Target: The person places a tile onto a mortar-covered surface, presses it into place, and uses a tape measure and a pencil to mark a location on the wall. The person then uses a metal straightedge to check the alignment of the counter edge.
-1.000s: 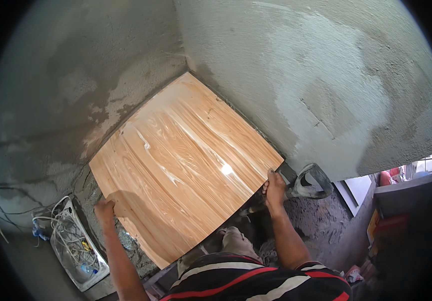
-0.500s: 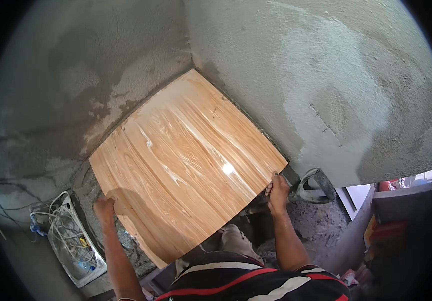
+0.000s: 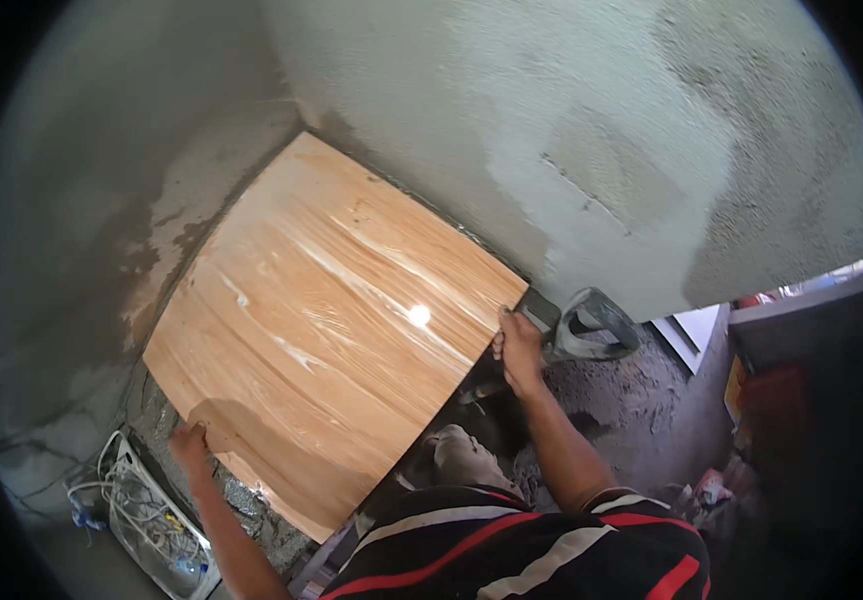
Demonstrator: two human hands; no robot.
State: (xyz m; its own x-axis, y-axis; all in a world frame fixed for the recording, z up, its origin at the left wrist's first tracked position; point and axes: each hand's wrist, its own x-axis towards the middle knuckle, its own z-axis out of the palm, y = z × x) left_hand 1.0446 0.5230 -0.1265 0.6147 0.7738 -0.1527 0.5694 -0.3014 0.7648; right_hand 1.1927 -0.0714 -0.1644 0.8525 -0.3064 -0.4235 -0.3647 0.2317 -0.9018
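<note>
A large square tile (image 3: 341, 330) with a glossy wood-grain face lies in the corner between two plastered walls, its far corner close to where they meet. My left hand (image 3: 189, 445) is closed on its left edge, near the front. At the right corner my right hand (image 3: 519, 345) grips the edge, thumb on top and fingers curled underneath. Wet grey mortar (image 3: 261, 510) shows beside the tile's lower left edge. Just beyond my right hand stands a grey D-shaped tool handle (image 3: 596, 325); the rest of that tool is hidden.
A white tray (image 3: 156, 530) with tangled cables lies at lower left. Rough plastered walls (image 3: 591, 130) close in the far side. Grey mortar residue (image 3: 621, 400) covers the surface at right, near a white panel (image 3: 693, 335) and a dark ledge (image 3: 801, 310).
The view has swung, so tile, walls and tray sit further left in the picture. Both hands keep their grip on the tile, which looks nearly unmoved against the walls.
</note>
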